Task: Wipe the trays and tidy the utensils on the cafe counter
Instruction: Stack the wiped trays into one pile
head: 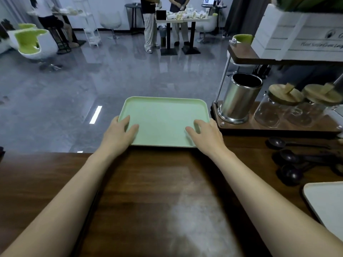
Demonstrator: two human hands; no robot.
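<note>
Left hand and right hand grip pale green rectangular plastic tray, mid-frame.
Placing it, likely; wiping next needs a cloth.

The left hand and right hand cover both near corners of the green tray at the tabletop's far edge, so any fingers under its rim are out of sight. A white tray at the tabletop's right edge is cut off there. Behind it, the dark spoons blur into the wood, their number unclear. The white crate's lettering runs off the same side.
</note>
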